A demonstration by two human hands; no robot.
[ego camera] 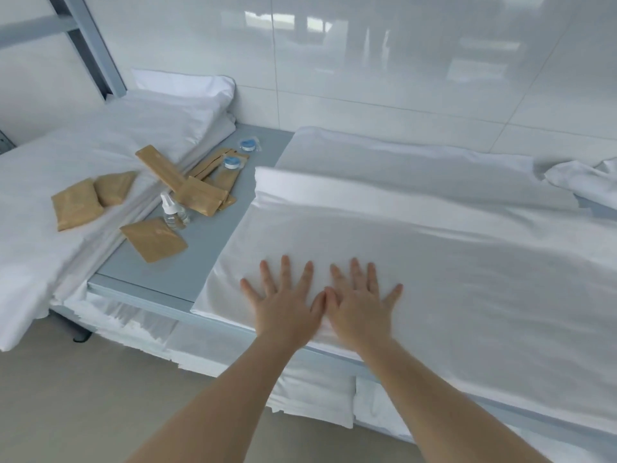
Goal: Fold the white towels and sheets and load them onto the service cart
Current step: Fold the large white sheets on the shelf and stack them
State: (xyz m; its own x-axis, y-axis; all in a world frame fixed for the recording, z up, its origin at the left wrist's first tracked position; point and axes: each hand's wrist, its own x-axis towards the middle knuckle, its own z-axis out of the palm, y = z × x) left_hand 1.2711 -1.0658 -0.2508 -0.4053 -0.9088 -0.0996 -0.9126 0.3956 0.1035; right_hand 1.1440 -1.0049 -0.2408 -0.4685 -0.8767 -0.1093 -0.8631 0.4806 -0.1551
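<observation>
A white sheet (417,228) lies spread across the grey table (187,262), its left end folded into a straight edge. My left hand (283,302) and my right hand (359,305) rest flat on it side by side near the front edge, fingers spread, thumbs touching. Neither hand holds anything. A second white sheet or towel (100,145) is piled on the left part of the table and hangs over its front. More white cloth (584,182) is bunched at the far right. No cart is in view.
Several tan paper packets (76,205) lie on the left pile and the bare table strip. A small clear spray bottle (172,212) and two blue-capped items (248,145) sit among them. A glossy white tiled wall (367,61) backs the table. Stacked white linen (310,396) fills the shelf below.
</observation>
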